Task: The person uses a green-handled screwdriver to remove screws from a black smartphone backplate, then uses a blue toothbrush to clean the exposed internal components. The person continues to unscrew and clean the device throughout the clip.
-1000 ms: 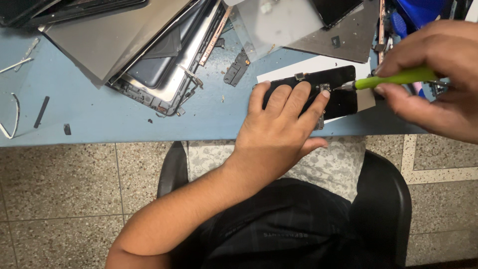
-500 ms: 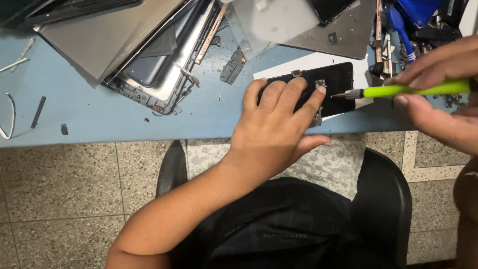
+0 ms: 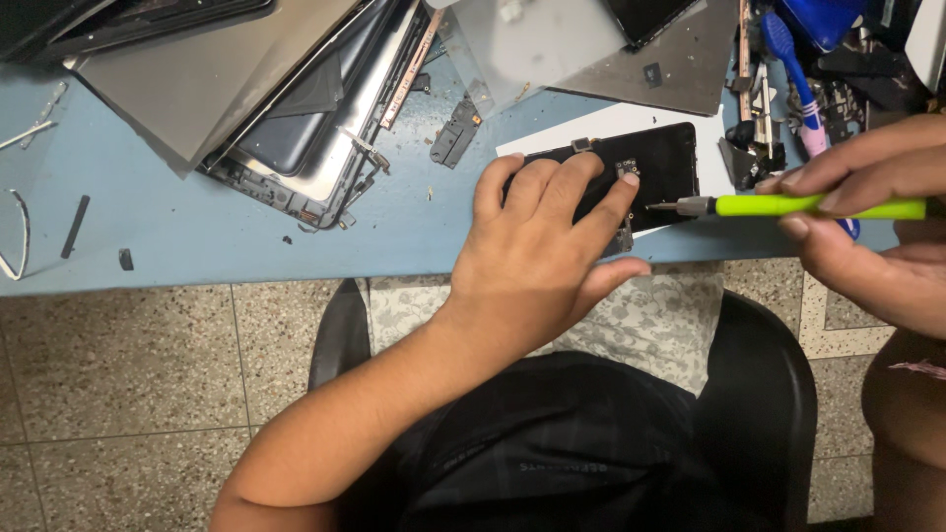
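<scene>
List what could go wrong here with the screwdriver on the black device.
1. The green screwdriver has its tip beside the left hand's fingertips; a slip might jab them.
2. The black device lies near the blue table's front edge, so it may slide off.
3. Small loose parts lie scattered nearby; a freed screw could get lost among them.

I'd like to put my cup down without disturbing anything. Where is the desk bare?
Bare blue desk lies between the opened tablet and the left hand, along the near edge. The far right, around the right hand and green screwdriver, is crowded with tools.
</scene>
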Motion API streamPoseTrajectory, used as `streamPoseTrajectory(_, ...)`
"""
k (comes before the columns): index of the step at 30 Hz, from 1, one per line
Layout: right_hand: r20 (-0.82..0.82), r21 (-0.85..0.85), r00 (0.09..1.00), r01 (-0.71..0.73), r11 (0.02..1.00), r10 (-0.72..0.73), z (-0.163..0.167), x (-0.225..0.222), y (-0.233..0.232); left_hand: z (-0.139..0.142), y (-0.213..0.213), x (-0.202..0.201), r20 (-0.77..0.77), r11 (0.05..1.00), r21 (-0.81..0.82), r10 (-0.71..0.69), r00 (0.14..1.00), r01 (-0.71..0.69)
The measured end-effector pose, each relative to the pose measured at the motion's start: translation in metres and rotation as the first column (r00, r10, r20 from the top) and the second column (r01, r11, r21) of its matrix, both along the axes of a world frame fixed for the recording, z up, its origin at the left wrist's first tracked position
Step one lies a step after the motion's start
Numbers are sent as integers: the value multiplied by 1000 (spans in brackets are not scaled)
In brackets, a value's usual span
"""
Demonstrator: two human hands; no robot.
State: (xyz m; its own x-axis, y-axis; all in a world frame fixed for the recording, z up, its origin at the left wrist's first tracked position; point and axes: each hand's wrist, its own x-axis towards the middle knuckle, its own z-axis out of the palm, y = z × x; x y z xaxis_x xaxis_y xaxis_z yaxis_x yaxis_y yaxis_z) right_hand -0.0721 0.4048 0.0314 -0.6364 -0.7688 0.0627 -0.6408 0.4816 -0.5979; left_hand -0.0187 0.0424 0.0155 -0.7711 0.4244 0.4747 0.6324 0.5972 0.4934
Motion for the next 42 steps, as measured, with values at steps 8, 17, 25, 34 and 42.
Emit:
streamPoseTrajectory(8,204,26,907,371,928,-368,-81,42,54,-2,-1,1,-47,997,-64,30,998,-33)
streamPoseTrajectory(17,174,-190,928,360,913,-330,-53,41,26,5,-3,-3,100,995,103,-25,995,15)
streamPoseTrajectory(25,20,-213,998,66,975,-63,9,23,-25,7,-6,-4,169,967,256,-39,985,-6)
streamPoseTrajectory(34,-3,-231,981,189,954,-195,32,41,-54,5,-8,-5,178,951,310,-52,983,-6)
streamPoseTrajectory(42,21,-139,995,104,985,-102,47,31,-60,10,-10,-5,202,952,305,-53,978,-12)
